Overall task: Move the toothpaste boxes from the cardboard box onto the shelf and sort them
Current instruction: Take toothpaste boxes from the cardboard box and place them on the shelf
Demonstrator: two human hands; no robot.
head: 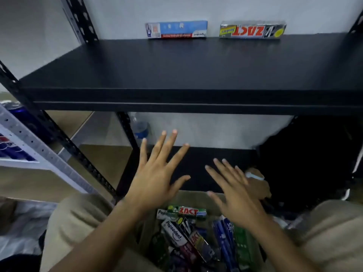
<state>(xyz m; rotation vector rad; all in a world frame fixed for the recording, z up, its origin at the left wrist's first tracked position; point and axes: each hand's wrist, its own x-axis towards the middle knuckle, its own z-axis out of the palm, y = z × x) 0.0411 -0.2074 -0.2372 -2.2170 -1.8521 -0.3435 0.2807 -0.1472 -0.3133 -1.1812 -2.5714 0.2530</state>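
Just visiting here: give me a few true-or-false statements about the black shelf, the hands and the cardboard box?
1. Two packs stand on the black upper shelf. True: a blue-and-white Pepsodent box and a silver Zact box.
2. Both hands grip boxes. False: the left hand and right hand are open and hold nothing.
3. The brown cardboard box is empty. False: many toothpaste boxes lie in it.
4. The print on both shelf packs reads upside down. True.
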